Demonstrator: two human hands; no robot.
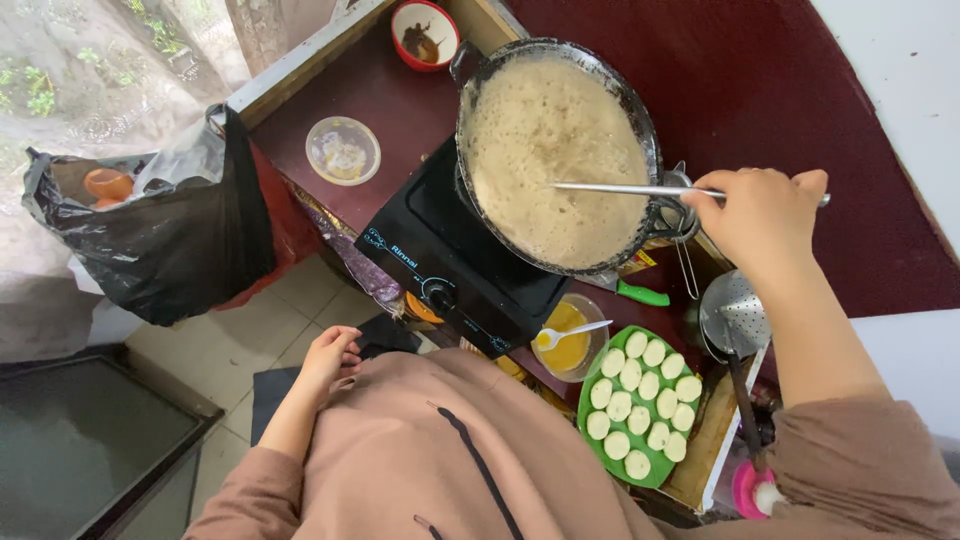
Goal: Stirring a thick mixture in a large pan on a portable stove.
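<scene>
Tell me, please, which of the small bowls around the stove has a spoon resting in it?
The clear bowl of yellow liquid, beside the green plate, holds a white spoon. The red bowl and the clear bowl left of the pan hold none.

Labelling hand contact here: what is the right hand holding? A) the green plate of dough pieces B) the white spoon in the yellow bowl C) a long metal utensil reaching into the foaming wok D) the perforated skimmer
C: the right hand is closed on a long metal utensil whose tip reaches into the foaming wok; the left hand rests by the body.
</scene>
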